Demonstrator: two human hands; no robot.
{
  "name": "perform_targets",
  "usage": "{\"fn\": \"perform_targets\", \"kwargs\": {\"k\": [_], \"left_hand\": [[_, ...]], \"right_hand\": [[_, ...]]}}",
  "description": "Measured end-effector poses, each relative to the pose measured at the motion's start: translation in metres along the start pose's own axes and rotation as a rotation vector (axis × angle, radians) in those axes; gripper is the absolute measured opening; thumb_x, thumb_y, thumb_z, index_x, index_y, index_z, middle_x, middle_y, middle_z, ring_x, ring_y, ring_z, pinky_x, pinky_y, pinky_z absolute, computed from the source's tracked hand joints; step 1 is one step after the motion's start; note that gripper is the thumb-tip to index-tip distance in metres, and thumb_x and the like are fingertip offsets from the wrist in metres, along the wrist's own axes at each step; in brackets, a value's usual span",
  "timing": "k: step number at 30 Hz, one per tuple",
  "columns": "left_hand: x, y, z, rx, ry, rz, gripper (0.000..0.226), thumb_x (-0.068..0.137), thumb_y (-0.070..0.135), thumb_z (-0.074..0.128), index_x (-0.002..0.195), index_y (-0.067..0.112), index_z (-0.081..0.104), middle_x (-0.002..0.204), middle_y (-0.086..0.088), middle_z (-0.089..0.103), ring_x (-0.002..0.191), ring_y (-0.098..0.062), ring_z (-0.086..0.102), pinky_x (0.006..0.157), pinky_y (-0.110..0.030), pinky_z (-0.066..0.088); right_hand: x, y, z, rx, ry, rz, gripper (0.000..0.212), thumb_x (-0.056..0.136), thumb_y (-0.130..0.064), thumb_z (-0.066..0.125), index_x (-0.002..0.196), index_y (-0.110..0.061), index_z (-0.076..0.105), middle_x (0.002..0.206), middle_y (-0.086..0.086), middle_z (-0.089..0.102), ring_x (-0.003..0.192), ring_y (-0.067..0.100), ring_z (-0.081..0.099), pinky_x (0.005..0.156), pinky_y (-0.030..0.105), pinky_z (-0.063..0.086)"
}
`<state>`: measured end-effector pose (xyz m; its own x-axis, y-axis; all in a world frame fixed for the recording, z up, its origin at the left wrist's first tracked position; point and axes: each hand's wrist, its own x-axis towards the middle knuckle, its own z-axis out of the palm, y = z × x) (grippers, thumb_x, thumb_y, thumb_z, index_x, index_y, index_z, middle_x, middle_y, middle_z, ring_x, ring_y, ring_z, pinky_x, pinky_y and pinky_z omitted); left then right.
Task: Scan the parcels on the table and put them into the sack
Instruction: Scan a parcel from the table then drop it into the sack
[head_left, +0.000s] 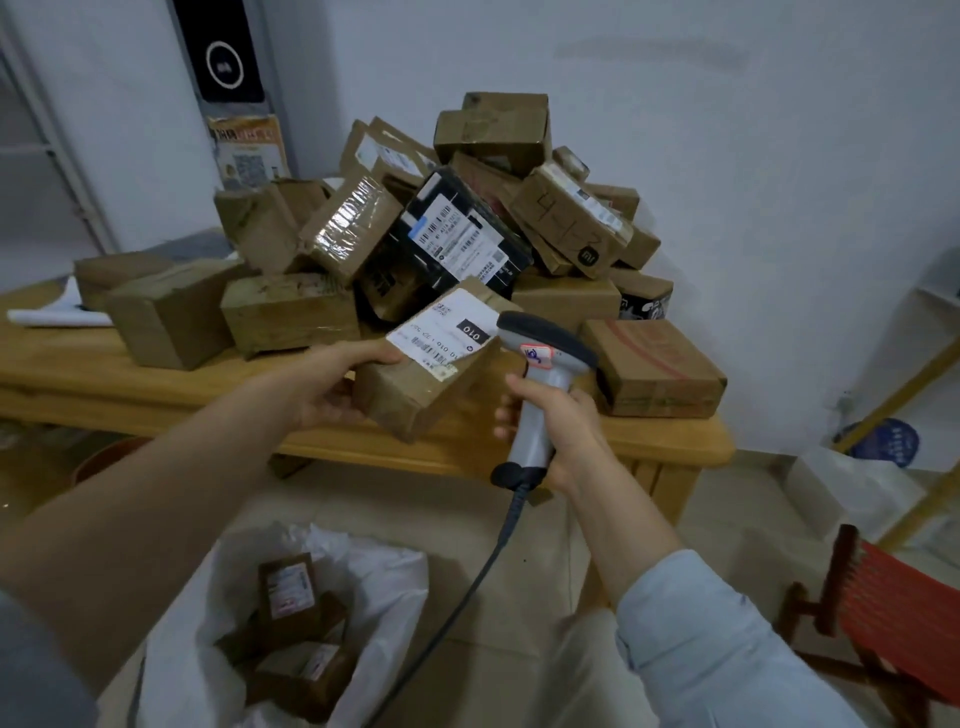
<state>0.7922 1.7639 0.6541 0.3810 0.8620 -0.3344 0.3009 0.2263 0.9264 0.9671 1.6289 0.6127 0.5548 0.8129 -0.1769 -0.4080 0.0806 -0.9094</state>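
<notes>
The white sack (384, 587) is sitting open on the floor by my feet with a few boxes (288, 584) lying in it. Just above, my left hand (332, 384) is gripping a small cardboard parcel (431, 379) by its end, label (447, 332) tilted up, over the near edge of the wooden table (156, 384). My right hand (566, 431) is squeezing the grey scanner (545, 353) by its handle, head right beside that label, with the heap of parcels (467, 208) sitting behind.
</notes>
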Motion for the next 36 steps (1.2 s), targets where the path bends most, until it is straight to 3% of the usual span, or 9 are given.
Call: {"fn": "perform_targets", "kwargs": {"k": [5, 8, 10, 12, 15, 20, 26, 31, 36], "left_hand": [[-0.019, 0.022, -0.066, 0.05, 0.182, 0.051, 0.041, 0.076, 0.034, 0.074, 0.108, 0.014, 0.059, 0.106, -0.009, 0.064, 0.093, -0.022, 0.062, 0.067, -0.032, 0.05], [-0.038, 0.041, -0.093, 0.136, 0.169, 0.069, 0.039, 0.073, 0.034, 0.076, 0.101, 0.013, 0.059, 0.095, -0.008, 0.068, 0.085, -0.02, 0.062, 0.065, -0.029, 0.046], [-0.047, 0.052, -0.111, 0.219, 0.201, 0.082, 0.066, 0.05, 0.038, 0.086, 0.103, 0.012, 0.058, 0.09, -0.008, 0.071, 0.086, -0.022, 0.062, 0.067, -0.031, 0.048], [-0.053, 0.058, -0.128, 0.313, 0.3, 0.091, 0.1, 0.031, 0.041, 0.09, 0.117, 0.006, 0.053, 0.103, -0.012, 0.067, 0.096, -0.028, 0.062, 0.078, -0.037, 0.051], [-0.057, 0.057, -0.149, 0.479, 0.386, 0.086, 0.114, 0.017, 0.054, 0.084, 0.116, 0.004, 0.056, 0.107, -0.014, 0.064, 0.099, -0.033, 0.061, 0.092, -0.043, 0.05], [-0.062, 0.047, -0.159, 0.634, 0.447, 0.05, 0.104, 0.022, 0.058, 0.08, 0.111, 0.009, 0.058, 0.104, -0.012, 0.063, 0.099, -0.033, 0.059, 0.097, -0.047, 0.047], [-0.059, 0.034, -0.163, 0.601, 0.457, 0.031, 0.059, 0.054, 0.042, 0.086, 0.095, 0.012, 0.056, 0.1, -0.012, 0.062, 0.1, -0.033, 0.059, 0.088, -0.04, 0.047], [-0.056, 0.031, -0.165, 0.585, 0.455, 0.025, 0.066, 0.054, 0.041, 0.085, 0.104, 0.01, 0.055, 0.106, -0.014, 0.062, 0.101, -0.032, 0.058, 0.09, -0.041, 0.047], [-0.057, 0.031, -0.162, 0.586, 0.436, 0.015, 0.093, 0.034, 0.049, 0.081, 0.114, 0.008, 0.055, 0.108, -0.014, 0.062, 0.103, -0.034, 0.058, 0.096, -0.045, 0.047]], "right_hand": [[-0.01, 0.008, 0.031, -0.233, -0.239, 0.003, 0.009, 0.085, -0.014, 0.069, 0.087, -0.01, 0.061, 0.057, 0.003, 0.059, 0.046, 0.013, 0.052, 0.046, 0.026, 0.045], [-0.023, 0.013, 0.054, -0.339, -0.338, -0.022, 0.01, 0.083, -0.011, 0.069, 0.08, -0.009, 0.06, 0.054, 0.003, 0.054, 0.043, 0.015, 0.047, 0.044, 0.024, 0.041], [-0.03, 0.016, 0.068, -0.39, -0.408, -0.03, 0.012, 0.083, -0.009, 0.069, 0.08, -0.007, 0.058, 0.052, 0.004, 0.052, 0.04, 0.014, 0.044, 0.041, 0.023, 0.039], [-0.034, 0.021, 0.08, -0.444, -0.458, -0.045, 0.013, 0.083, -0.01, 0.069, 0.086, -0.008, 0.057, 0.052, 0.001, 0.052, 0.039, 0.013, 0.044, 0.041, 0.023, 0.039], [-0.039, 0.025, 0.095, -0.5, -0.483, -0.06, 0.016, 0.081, -0.01, 0.072, 0.087, -0.014, 0.057, 0.051, -0.001, 0.053, 0.038, 0.01, 0.045, 0.041, 0.024, 0.041], [-0.048, 0.03, 0.108, -0.612, -0.516, -0.098, 0.018, 0.081, -0.009, 0.073, 0.083, -0.016, 0.056, 0.053, -0.001, 0.053, 0.035, 0.007, 0.045, 0.042, 0.024, 0.043], [-0.054, 0.034, 0.113, -0.695, -0.541, -0.149, 0.021, 0.081, -0.009, 0.073, 0.085, -0.017, 0.053, 0.058, 0.0, 0.054, 0.034, 0.003, 0.045, 0.042, 0.022, 0.043], [-0.056, 0.033, 0.113, -0.734, -0.568, -0.17, 0.022, 0.082, -0.007, 0.071, 0.085, -0.017, 0.051, 0.062, 0.002, 0.053, 0.033, 0.002, 0.044, 0.041, 0.019, 0.041], [-0.054, 0.035, 0.11, -0.75, -0.57, -0.161, 0.022, 0.082, -0.008, 0.071, 0.088, -0.016, 0.051, 0.067, 0.004, 0.053, 0.033, 0.002, 0.045, 0.041, 0.02, 0.041]]}}
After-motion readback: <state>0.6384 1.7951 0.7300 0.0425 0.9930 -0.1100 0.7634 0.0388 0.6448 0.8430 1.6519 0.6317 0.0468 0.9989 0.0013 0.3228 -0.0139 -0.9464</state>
